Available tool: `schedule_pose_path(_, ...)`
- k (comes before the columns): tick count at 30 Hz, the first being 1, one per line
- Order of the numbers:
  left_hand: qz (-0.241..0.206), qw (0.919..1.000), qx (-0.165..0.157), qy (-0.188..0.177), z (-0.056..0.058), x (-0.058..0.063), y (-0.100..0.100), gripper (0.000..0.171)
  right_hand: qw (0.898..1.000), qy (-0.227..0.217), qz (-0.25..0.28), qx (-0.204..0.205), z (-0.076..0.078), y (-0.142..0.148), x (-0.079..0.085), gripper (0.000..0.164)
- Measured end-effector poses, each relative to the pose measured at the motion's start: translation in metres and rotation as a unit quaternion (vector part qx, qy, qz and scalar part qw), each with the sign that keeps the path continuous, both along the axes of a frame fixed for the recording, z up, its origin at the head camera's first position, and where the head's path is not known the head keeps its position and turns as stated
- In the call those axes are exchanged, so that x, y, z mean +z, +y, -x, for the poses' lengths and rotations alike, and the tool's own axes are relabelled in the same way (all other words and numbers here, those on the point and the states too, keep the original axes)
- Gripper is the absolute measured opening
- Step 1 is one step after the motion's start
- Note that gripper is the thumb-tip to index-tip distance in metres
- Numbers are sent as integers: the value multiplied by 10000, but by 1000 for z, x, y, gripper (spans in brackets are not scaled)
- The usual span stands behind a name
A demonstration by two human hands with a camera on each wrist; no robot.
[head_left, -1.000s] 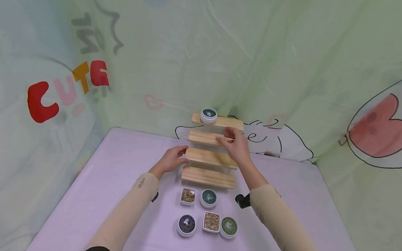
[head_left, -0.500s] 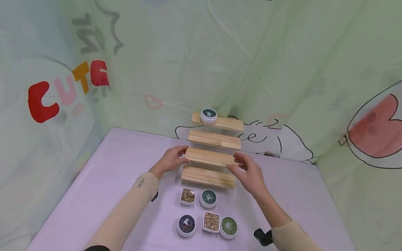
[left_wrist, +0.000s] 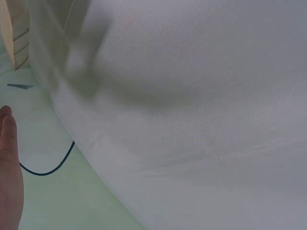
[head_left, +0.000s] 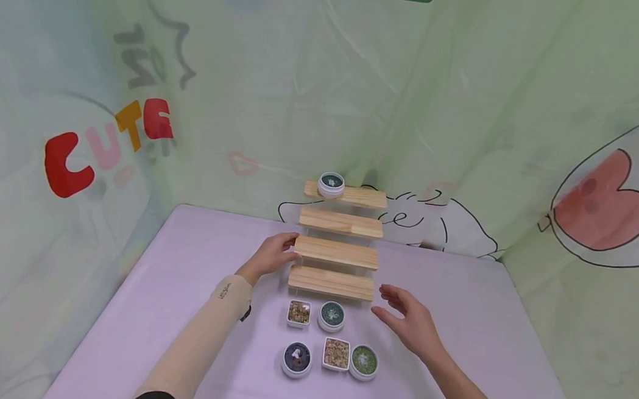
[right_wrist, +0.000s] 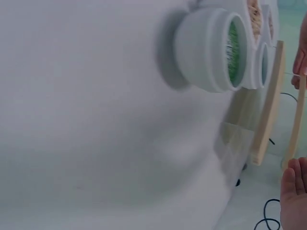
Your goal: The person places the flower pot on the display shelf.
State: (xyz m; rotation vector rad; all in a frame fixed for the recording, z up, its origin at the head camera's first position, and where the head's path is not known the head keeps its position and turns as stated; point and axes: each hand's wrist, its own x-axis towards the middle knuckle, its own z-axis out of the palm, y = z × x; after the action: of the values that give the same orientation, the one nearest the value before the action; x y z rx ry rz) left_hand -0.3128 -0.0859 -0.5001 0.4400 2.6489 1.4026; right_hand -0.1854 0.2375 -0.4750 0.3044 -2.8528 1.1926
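A tiered display stand (head_left: 335, 252) with several pale wooden planks stands towards the back of the table. At the left end of its second plank from the bottom, my left hand (head_left: 270, 256) holds on, thumb in front and fingers behind. My right hand (head_left: 408, 321) hovers right of the lowest plank, fingers loosely extended, holding nothing. On the top plank, left of centre, sits a white round pot (head_left: 331, 185) with dark green filling. In the right wrist view, my right fingers (right_wrist: 297, 177) show at the lower right edge, below the plank ends.
Before the stand are a square dish of brown bits (head_left: 298, 313), a dark-green-filled round pot (head_left: 332, 315), a dark purple one (head_left: 296, 358), a square dish of tan grains (head_left: 336, 354) and a bright green pot (head_left: 364, 361). Printed fabric (head_left: 281, 99) hangs behind the lilac-covered table (head_left: 207, 241).
My right hand has come down from beside the upper planks, past the second-lowest one, to the right of the lowest. The left hand and the pots stay in place.
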Motion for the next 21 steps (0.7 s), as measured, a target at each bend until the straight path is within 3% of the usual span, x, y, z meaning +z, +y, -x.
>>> schedule_pose_path(11,69,10000,26,-11,-1,1,0,61,9960,-867,30,236,-28,12,-29,62)
schedule_pose_path(21,41,10000,13,-47,-1,1,1,61,9873,-746,265,1375,-44,22,-45,66)
